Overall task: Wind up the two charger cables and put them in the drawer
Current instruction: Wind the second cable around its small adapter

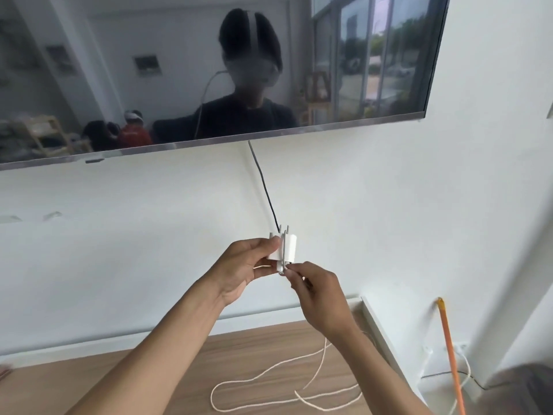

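My left hand [244, 269] holds a white charger plug [288, 246] upright in front of the wall, its two metal prongs pointing up. My right hand [318, 295] pinches the cable's connector end at the bottom of the plug. A white charger cable [269, 381] hangs down behind my right forearm and lies in loose loops on the wooden surface [179, 369] below. I see only this one cable clearly. No drawer is in view.
A wall-mounted TV [209, 70] fills the top, with a black cord [264, 187] hanging from it behind the plug. An orange stick [450, 354] leans at the right by wall sockets [460, 347] and more white cords on the floor.
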Demonstrator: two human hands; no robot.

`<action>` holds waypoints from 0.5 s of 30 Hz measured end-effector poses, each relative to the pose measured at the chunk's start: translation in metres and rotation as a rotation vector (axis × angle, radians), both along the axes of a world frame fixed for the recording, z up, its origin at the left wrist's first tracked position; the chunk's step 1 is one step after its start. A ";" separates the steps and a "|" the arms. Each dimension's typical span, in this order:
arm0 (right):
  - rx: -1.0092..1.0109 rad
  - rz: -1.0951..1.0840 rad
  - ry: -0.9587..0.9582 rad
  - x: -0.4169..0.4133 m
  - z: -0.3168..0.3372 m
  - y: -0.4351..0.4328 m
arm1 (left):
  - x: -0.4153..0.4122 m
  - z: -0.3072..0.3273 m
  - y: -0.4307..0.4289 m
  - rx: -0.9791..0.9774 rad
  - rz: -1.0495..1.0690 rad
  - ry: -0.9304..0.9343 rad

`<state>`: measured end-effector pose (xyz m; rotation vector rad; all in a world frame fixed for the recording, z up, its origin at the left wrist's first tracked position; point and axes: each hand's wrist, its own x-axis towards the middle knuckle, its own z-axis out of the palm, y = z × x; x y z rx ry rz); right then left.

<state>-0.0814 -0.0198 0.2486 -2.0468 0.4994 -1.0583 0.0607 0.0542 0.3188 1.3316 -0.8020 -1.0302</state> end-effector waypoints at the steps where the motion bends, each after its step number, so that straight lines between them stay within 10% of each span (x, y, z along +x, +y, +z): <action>1: -0.009 0.009 0.029 -0.001 -0.001 -0.006 | 0.000 -0.003 0.001 0.003 -0.023 -0.023; 15: -0.080 0.082 0.511 0.013 0.039 -0.035 | 0.021 -0.038 0.032 0.224 -0.095 -0.569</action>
